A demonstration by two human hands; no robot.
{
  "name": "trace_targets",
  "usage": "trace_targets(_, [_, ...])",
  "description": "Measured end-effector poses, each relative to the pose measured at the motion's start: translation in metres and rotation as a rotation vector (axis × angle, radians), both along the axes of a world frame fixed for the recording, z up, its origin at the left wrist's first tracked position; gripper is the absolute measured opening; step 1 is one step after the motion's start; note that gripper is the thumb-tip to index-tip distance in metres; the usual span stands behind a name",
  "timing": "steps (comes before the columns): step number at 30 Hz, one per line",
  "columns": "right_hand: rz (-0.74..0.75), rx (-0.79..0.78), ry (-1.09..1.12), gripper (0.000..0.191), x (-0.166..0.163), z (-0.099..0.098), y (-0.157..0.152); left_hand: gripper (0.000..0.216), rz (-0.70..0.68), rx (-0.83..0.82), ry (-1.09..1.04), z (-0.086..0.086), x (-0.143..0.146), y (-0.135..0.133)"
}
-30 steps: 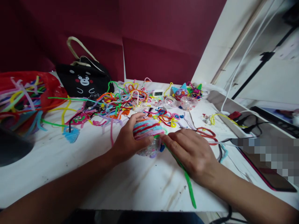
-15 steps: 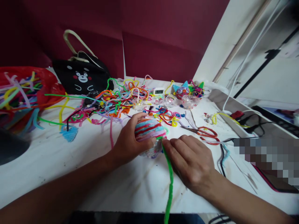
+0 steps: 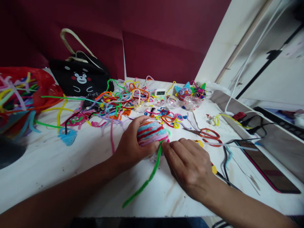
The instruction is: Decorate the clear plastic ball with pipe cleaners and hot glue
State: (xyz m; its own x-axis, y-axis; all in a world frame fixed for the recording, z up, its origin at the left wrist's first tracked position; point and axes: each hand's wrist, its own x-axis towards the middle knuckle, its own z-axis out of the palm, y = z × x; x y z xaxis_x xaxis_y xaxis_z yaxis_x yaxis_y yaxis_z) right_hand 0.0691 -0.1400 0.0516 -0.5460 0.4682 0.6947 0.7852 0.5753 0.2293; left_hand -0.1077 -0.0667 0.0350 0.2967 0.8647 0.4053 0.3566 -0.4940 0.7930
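Note:
My left hand [image 3: 130,139] is wrapped round a ball [image 3: 152,133] striped with red, pink, light blue and lilac pipe cleaners. Its thumb presses on the ball's near side, and the underside is mostly hidden. From that near edge a green pipe cleaner [image 3: 152,174] hangs free, its loose end pointing toward me and left. My right hand [image 3: 190,167] is closed at the ball's right edge, fingertips pinched where the green pipe cleaner meets it. Beyond the right hand lie orange-handled scissors [image 3: 210,133]. Part of a yellow-and-black tool [image 3: 214,168] shows behind the right wrist.
Tangled pipe cleaners [image 3: 128,98] cover the table's back, beside clear plastic cups [image 3: 173,102] and a small digital clock [image 3: 160,92]. At left are a red bag [image 3: 45,85] of pipe cleaners and a black bag [image 3: 80,84]. A phone [image 3: 268,167] and cables lie right.
The green pipe cleaner's loose end has swung from hanging straight toward me to slanting left. My right hand has shifted slightly left, and the view has moved a little.

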Motion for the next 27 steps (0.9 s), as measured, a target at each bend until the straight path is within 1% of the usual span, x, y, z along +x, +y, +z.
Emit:
trace_targets(7, [-0.017,-0.032,0.049,0.022,-0.001,-0.003,0.001,0.066,0.004,0.006,-0.019,-0.007,0.0,0.002])
trace_targets(12, [-0.031,-0.097,0.153,0.018,-0.001,-0.008,0.002,0.066,-0.004,-0.047,-0.012,-0.004,0.001,0.002])
trace_targets(16, [-0.051,-0.084,0.167,0.018,-0.003,-0.01,0.003,0.067,0.016,-0.077,0.003,-0.002,0.0,0.002])
trace_targets(22, [-0.045,-0.063,0.192,0.017,-0.004,-0.012,0.003,0.068,0.017,-0.035,-0.002,-0.007,0.0,0.005])
trace_targets(27, [-0.051,-0.061,0.209,0.019,-0.004,-0.014,0.005,0.067,0.014,-0.048,-0.011,-0.009,0.0,0.005])
